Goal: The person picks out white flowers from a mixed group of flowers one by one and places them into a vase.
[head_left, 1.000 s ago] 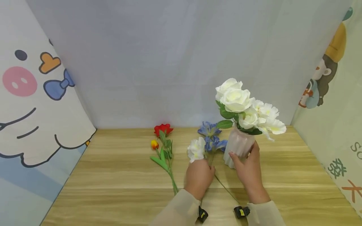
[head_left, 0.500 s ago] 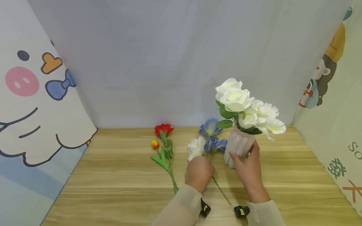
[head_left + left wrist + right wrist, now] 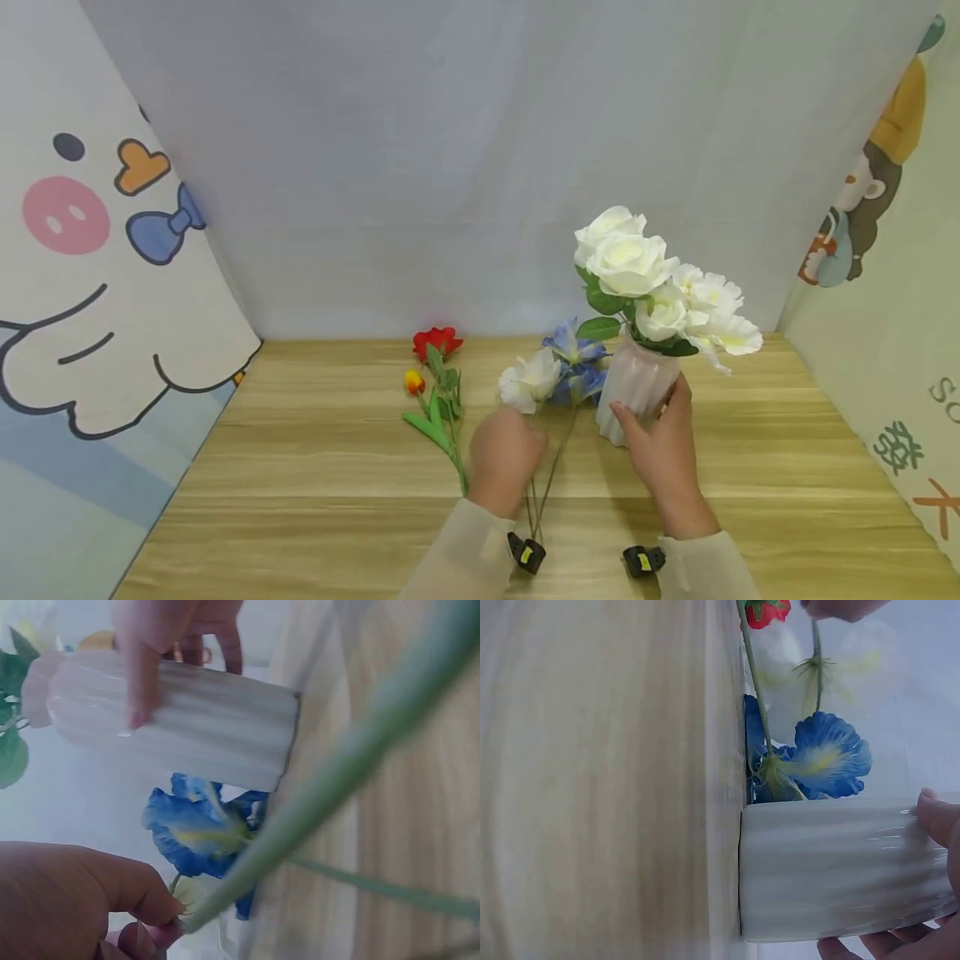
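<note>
My right hand [image 3: 663, 458] grips a pale fluted vase [image 3: 637, 387] that stands on the table, thumb on the near side and fingers round the far side. White roses [image 3: 630, 262] and a white ruffled flower [image 3: 716, 304] fill its mouth. To the vase's left, my left hand [image 3: 506, 458] pinches the green stem [image 3: 322, 795] of another white flower [image 3: 528, 382] between thumb and fingers. That bloom shows beyond the knuckles. Blue flowers [image 3: 577, 367] lie between it and the vase, their thin stems running toward the front.
A red flower [image 3: 437, 343] and an orange-yellow tulip [image 3: 414, 382] with green leaves lie on the wooden table [image 3: 322, 450] left of my left hand. A pale cloth [image 3: 465, 167] hangs behind the table, with printed panels at both sides.
My left hand has shifted a little left, and the white flower has tipped rightward. The blue flowers moved slightly right and a stem swung leftward at its front end. The right hand stays on the vase.
</note>
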`<state>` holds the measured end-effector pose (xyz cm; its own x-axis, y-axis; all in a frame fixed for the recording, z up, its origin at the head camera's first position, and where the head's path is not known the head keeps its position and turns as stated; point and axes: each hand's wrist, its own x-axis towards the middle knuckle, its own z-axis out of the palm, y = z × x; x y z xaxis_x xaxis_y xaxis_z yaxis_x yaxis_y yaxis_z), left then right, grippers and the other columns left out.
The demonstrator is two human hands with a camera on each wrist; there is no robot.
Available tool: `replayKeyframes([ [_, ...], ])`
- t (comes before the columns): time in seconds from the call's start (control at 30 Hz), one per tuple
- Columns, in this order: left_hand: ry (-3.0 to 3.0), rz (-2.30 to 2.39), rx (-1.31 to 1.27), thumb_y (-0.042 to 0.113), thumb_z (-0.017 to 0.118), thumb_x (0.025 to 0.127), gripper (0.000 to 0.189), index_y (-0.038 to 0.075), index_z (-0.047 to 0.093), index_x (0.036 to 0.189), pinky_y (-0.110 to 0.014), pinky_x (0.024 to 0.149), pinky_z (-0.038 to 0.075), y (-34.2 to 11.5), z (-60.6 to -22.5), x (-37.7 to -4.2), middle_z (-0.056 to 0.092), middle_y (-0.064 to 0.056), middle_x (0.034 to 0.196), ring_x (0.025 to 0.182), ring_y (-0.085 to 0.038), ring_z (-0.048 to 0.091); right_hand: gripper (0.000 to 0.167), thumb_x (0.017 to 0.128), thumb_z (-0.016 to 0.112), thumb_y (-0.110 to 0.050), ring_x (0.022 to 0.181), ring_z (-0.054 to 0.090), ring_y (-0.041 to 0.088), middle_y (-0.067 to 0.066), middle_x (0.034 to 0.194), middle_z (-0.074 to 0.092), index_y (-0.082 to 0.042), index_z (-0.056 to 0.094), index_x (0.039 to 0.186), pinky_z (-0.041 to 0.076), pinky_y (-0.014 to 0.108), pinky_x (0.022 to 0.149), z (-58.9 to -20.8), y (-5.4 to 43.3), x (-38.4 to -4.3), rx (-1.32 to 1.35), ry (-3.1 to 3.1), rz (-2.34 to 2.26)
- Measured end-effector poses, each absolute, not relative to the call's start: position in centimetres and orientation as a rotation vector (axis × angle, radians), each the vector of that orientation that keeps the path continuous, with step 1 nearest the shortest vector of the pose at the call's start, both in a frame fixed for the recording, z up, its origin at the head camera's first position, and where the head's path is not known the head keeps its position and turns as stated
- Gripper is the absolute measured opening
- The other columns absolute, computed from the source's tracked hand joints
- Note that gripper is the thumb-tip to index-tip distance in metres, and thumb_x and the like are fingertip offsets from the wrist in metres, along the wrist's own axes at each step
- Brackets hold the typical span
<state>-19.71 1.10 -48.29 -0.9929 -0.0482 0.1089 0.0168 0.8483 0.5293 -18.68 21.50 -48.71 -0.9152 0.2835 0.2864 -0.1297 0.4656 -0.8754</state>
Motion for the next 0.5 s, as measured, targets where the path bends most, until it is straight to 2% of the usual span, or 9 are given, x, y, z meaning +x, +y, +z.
replayKeyframes([
  [0.1,-2.828,-0.817,0.002,0.01,0.068,0.079,0.051,0.023,0.032,0.045,-0.026,0.039,0.022,0.4,-47.8,-19.4,0.02,0.01,0.043,0.042,-0.008,0.019,0.092,0.096,0.075,-0.015,0.134,0.042,0.048,0.031,0.15,0.034,0.002,0.012,0.161,0.037,0.066,0.107,-48.8,21.5,-18.7,-0.13,-2.326,1.434],
  [0.2,-2.751,-0.78,-0.001,0.008,0.066,0.078,0.053,0.024,0.029,0.045,-0.026,0.042,0.018,-0.1,-47.3,-19.3,0.014,0.011,0.045,0.046,-0.008,0.013,0.092,0.096,0.075,-0.016,0.135,0.042,0.048,0.03,0.15,0.034,0.001,0.012,0.161,0.037,0.065,0.108,-48.9,21.6,-18.8,-0.132,-2.327,1.433],
  [0.33,-2.677,-0.754,0.0,0.005,0.063,0.076,0.042,0.022,0.037,0.047,-0.026,0.041,0.021,-0.6,-46.4,-19.0,0.022,0.011,0.046,0.047,-0.008,0.019,0.092,0.096,0.075,-0.016,0.135,0.042,0.046,0.03,0.15,0.034,0.002,0.012,0.16,0.037,0.064,0.108,-48.9,21.6,-18.9,-0.139,-2.323,1.433],
  [0.43,-2.669,-0.738,0.001,0.009,0.067,0.077,0.037,0.021,0.046,0.049,-0.026,0.04,0.026,-0.9,-45.7,-18.7,0.031,0.011,0.045,0.045,-0.007,0.027,0.092,0.095,0.076,-0.015,0.134,0.042,0.045,0.03,0.15,0.035,0.003,0.012,0.16,0.038,0.063,0.108,-48.9,21.6,-18.9,-0.141,-2.318,1.433],
  [0.5,-2.69,-0.74,-0.004,0.009,0.067,0.077,0.038,0.021,0.045,0.049,-0.026,0.04,0.026,-1.1,-45.2,-18.5,0.031,0.011,0.045,0.045,-0.007,0.027,0.092,0.095,0.076,-0.014,0.135,0.042,0.045,0.03,0.15,0.034,0.003,0.013,0.16,0.037,0.063,0.108,-48.9,21.6,-18.9,-0.141,-2.316,1.435],
])
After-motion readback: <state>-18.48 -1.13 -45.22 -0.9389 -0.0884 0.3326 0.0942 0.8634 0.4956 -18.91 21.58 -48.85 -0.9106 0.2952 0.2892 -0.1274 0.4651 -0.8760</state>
